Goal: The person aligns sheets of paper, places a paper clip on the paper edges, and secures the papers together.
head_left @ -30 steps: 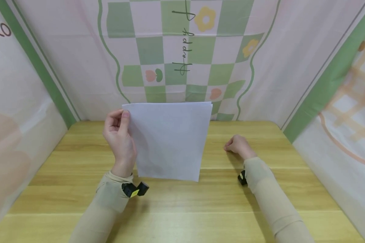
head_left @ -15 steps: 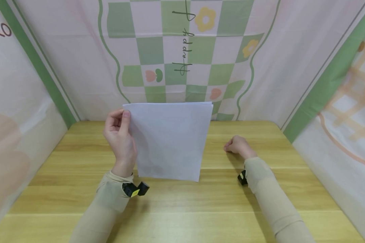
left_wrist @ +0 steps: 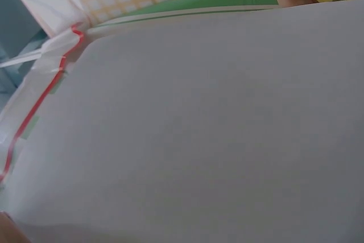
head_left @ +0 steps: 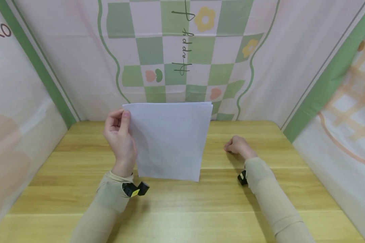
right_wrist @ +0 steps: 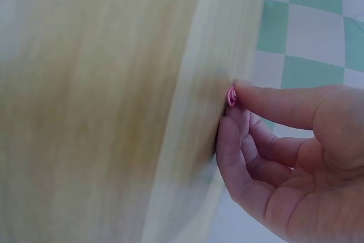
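Observation:
In the head view my left hand (head_left: 121, 141) pinches the upper left corner of white sheets of paper (head_left: 171, 141), thumb in front. The paper hangs upright over the table, and a second edge shows at its top right corner. It fills most of the left wrist view, where only a bit of my left thumb (left_wrist: 10, 230) appears at the lower left. Right of the paper, low over the table, my right hand (head_left: 238, 146) pinches a small pink paper clip (right_wrist: 231, 96) between thumb and fingertips; the clip is plain only in the right wrist view.
Both hands work over a wood-grain table (head_left: 170, 212). A checkered cloth (head_left: 176, 50) hangs behind its far edge, with printed cloth walls (head_left: 331, 121) on both sides. Small black cameras (head_left: 130, 189) are strapped at the wrists.

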